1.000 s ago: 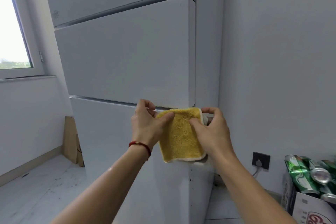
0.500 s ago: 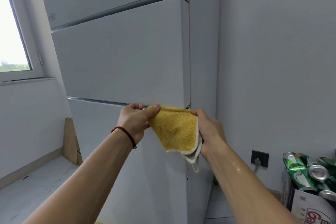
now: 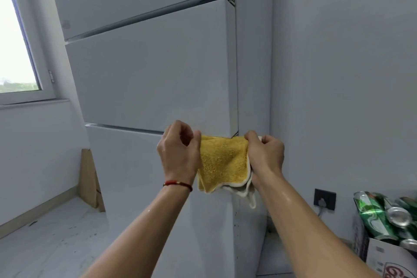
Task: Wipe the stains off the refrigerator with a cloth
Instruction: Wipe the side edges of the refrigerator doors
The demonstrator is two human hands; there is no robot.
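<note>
White refrigerator point(image 3: 153, 79) ahead, my left hand point(image 3: 179, 153) and right hand point(image 3: 266, 156) pinch the yellow cloth point(image 3: 222, 162) folded between them; next I'd press it onto the specks low on the corner.

— What's on the floor point(image 3: 56, 239)?
— The fridge point(image 3: 153, 79), a cardboard sheet point(image 3: 89, 183) leaning beside it, and a box point(image 3: 383, 255) of green cans point(image 3: 372, 214) at right.

Both arms stretched forward, hands raised level; left hand point(image 3: 179, 153) and right hand point(image 3: 266, 156) each pinching cloth point(image 3: 222, 162) top corners, fingers curled.
</note>
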